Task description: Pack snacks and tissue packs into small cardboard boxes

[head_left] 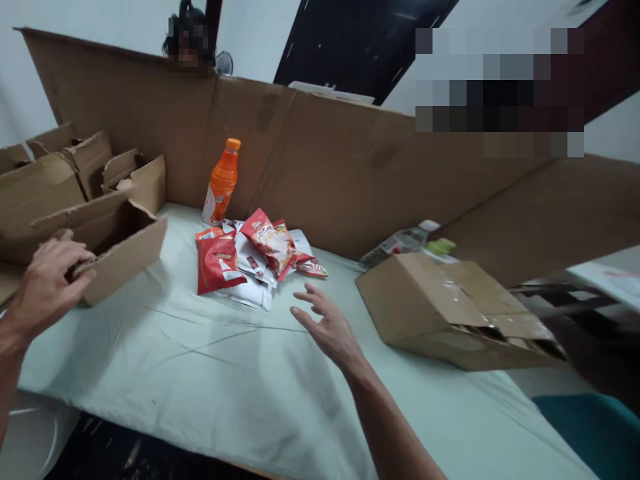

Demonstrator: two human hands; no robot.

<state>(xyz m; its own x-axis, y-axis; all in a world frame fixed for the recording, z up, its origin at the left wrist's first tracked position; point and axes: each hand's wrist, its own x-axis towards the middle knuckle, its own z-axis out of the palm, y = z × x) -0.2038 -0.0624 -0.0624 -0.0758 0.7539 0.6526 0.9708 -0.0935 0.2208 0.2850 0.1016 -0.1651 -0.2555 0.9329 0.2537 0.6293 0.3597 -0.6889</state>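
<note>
My left hand [56, 283] grips the near edge of an open cardboard box [131, 248] at the left of the table, thumb outside and fingers over the rim. My right hand [327, 323] hovers over the cloth with its fingers apart and nothing in them. Just beyond it lies a loose pile of snack packets, among them a red packet [217, 261] and a red and white packet [270, 243] on top of white ones. Behind the pile an orange drink bottle [221, 181] stands upright. The inside of the held box is mostly in shadow.
Several more open cardboard boxes [43, 187] crowd the left side. A taped carton [425, 300] sits on the right, with a clear plastic bottle [400, 241] lying behind it. A tall cardboard screen [340, 167] borders the back; a person's head shows above it.
</note>
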